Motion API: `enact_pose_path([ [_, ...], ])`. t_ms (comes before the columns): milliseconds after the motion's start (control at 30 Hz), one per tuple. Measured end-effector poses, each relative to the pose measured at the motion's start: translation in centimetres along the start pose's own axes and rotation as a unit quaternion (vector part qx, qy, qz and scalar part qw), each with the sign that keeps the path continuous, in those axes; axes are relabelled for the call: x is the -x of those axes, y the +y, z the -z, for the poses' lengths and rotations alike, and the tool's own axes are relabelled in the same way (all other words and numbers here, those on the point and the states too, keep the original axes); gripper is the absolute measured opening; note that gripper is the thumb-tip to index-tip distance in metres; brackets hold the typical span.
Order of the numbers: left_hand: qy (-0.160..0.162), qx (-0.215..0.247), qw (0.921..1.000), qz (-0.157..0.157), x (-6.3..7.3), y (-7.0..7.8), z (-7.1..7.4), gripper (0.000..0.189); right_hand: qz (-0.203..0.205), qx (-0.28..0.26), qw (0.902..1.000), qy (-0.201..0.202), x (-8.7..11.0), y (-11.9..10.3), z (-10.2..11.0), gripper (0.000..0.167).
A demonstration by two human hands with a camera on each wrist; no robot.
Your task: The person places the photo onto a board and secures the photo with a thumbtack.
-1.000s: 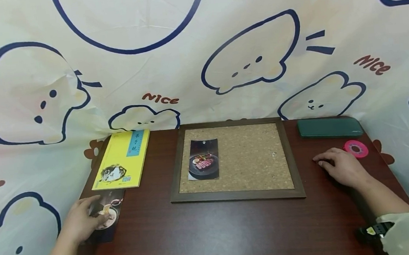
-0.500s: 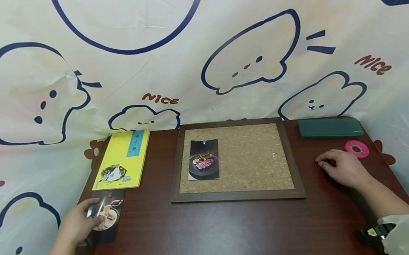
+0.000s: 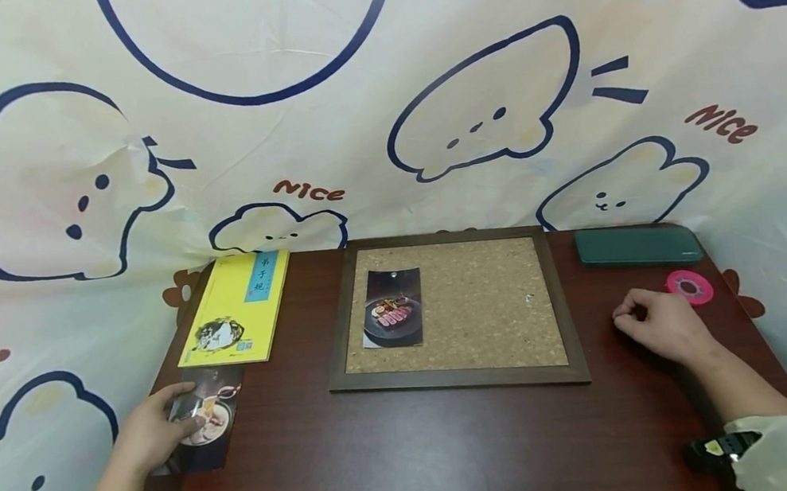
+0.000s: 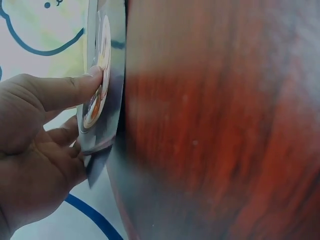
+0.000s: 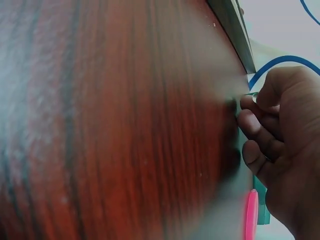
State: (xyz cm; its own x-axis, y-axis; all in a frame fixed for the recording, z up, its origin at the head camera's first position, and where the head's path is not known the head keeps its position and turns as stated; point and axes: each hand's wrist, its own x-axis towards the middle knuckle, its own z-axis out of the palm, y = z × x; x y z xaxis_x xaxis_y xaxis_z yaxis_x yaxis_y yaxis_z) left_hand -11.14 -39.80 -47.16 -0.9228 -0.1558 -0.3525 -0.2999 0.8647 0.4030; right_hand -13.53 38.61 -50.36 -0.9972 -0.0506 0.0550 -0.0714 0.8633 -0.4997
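My left hand (image 3: 150, 433) pinches a food photo card (image 3: 220, 448) at its left side, at the table's left edge. In the left wrist view the thumb lies on the printed bowl and the other fingers are behind the card. Beside the pink tape roll (image 3: 689, 288), my right hand (image 3: 664, 325) pinches a small clear push pin (image 5: 255, 97) between thumb and forefinger, its remaining fingers curled. A framed cork board (image 3: 478, 293) lies in the middle, with another food photo (image 3: 391, 310) pinned on its left part by a pin at the top.
A yellow book (image 3: 238, 310) lies at the back left, just beyond the card. At the back right is a dark green case (image 3: 638, 245). Small clear pins (image 3: 528, 297) show on the cork's right side. A patterned cloth (image 3: 352, 122) hangs behind the table.
My left hand has drawn slightly left, from over the card to a grip on its edge, and the card has shifted a little. My right hand has moved slightly right, its fingers more curled.
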Motion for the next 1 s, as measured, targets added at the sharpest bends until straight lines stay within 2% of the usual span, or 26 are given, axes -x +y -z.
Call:
enact_pose_path([
  [167, -0.013, 0.022, 0.9996, 0.014, 0.4, 0.4, 0.4, 0.075, 0.000, -0.006, 1.0000, 0.004, 0.2, 0.1, -0.1, 0.014],
  [367, -0.010, 0.045, 0.9986, 0.026, 0.7, 1.1, 0.6, 0.077, 0.014, -0.010, 0.9996, 0.021, 0.1, 0.1, -0.2, 0.010],
  [567, -0.009, 0.067, 0.9972, 0.032, 0.9, 1.4, 0.8, 0.077, 0.016, -0.002, 0.9998, -0.010, 0.2, 0.0, 0.1, 0.005],
  [733, -0.003, 0.076, 0.9971, 0.008, 1.1, 1.4, 1.2, 0.078, 0.033, 0.004, 0.9987, -0.039, 0.4, -0.2, 0.2, 0.004],
  [1000, 0.004, 0.081, 0.9966, -0.018, 1.6, 1.7, 1.8, 0.078, 0.046, 0.004, 0.9977, -0.050, 0.9, -0.7, 0.0, 0.009],
])
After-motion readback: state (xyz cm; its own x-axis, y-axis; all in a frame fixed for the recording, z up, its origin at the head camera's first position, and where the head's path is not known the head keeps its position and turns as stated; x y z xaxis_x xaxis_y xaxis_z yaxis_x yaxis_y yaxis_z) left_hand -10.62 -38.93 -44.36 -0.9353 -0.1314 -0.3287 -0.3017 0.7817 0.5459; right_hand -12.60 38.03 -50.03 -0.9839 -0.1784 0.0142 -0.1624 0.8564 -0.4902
